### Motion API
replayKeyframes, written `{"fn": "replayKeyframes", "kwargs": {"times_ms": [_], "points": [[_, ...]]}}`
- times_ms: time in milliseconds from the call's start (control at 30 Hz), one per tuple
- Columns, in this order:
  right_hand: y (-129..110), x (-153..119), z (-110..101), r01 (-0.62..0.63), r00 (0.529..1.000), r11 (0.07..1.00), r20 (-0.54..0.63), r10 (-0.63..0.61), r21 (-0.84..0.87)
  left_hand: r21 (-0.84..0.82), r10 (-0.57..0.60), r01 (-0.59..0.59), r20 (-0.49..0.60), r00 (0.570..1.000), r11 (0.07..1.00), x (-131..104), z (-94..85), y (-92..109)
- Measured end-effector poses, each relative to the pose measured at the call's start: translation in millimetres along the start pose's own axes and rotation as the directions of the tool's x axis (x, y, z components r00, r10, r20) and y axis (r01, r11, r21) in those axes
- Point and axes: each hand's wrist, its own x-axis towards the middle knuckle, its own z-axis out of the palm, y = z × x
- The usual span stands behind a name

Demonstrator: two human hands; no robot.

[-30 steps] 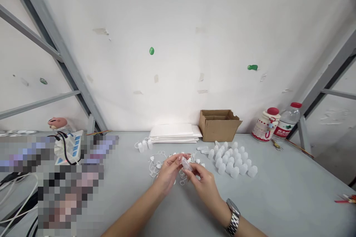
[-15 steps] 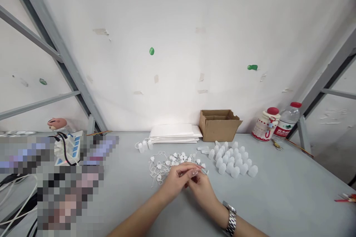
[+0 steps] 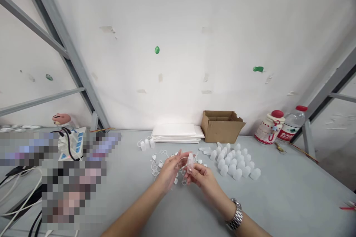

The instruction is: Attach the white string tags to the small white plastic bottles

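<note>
A small translucent white plastic piece (image 3: 190, 160) with a narrow top stands upright between the thumb and fingers of my right hand (image 3: 201, 174). A thin white cord curves from its top toward my left hand (image 3: 169, 170). That hand is just left of the piece, its fingers apart and stretched toward it; whether they touch the cord is unclear. Under and behind both hands lies a pile of white cord loops with small white plugs (image 3: 155, 168), partly hidden. To the right are many loose translucent white pieces (image 3: 237, 173) in a group.
Several white pieces with loops (image 3: 142, 146) stand at back left. Behind are stacked white sheets (image 3: 174, 133), an open cardboard box (image 3: 223, 131), a decorated flask (image 3: 269, 129) and a water bottle (image 3: 290, 126). A power strip (image 3: 79, 143) with cables lies left, near a blurred-out area.
My hands were pressed together around something; they have moved apart. My right hand now holds the white piece upright in view, and my left fingers have opened. The view has shifted slightly.
</note>
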Motion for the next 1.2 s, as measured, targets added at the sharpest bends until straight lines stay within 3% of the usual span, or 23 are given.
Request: {"fn": "replayKeyframes", "kwargs": {"times_ms": [133,267,433,533,600,633,700,800,900,967,1100,1200], "points": [[2,0,1,-0.013,1.0,0.998,0.001,0.013,-0.059,0.041,-0.003,0.003,0.001,1.0,0.999,1,-0.6,-3],[2,0,2,0.013,0.993,0.976,-0.109,-0.037,-0.216,0.063,0.009,-0.009,-0.002,1.0,0.998,2,-2.9,-8],[1,-6,4,0.042,0.951,0.848,-0.238,-0.196,-0.528,0.056,0.041,-0.04,-0.004,0.999,0.998,3,-3.6,-9],[0,-6,1,0.045,0.935,0.811,-0.261,-0.239,-0.583,0.101,0.094,-0.084,-0.095,0.991,0.991,8,-11.0,-6],[-2,-4,-5,0.044,0.918,0.82,-0.301,-0.259,-0.57,0.266,0.168,-0.11,-0.208,0.964,0.958,14,-21.5,-4],[-3,-2,-8,0.048,0.908,0.833,-0.323,-0.266,-0.552,0.399,0.223,-0.111,-0.246,0.943,0.91,17,-27.7,-4],[-7,0,-14,0.063,0.894,0.863,-0.357,-0.272,-0.502,0.678,0.327,-0.09,-0.232,0.916,0.73,21,-39.7,-4],[-13,2,-20,0.068,0.893,0.893,-0.372,-0.254,-0.446,0.871,0.318,-0.099,-0.068,0.946,0.481,22,-50.7,-4],[-14,2,-21,0.07,0.897,0.903,-0.369,-0.243,-0.425,0.928,0.257,-0.164,0.077,0.963,0.335,18,-51.5,-5],[-13,2,-20,0.071,0.904,0.907,-0.357,-0.233,-0.414,0.948,0.266,-0.23,0.168,0.949,0.22,16,-48.7,-8],[-9,2,-20,0.071,0.918,0.91,-0.33,-0.22,-0.409,0.91,0.272,-0.41,0.409,0.871,-0.053,18,-42.7,-20],[-6,2,-20,0.063,0.92,0.901,-0.324,-0.219,-0.429,0.856,0.232,-0.486,0.516,0.825,-0.177,22,-42.4,-29]]}}
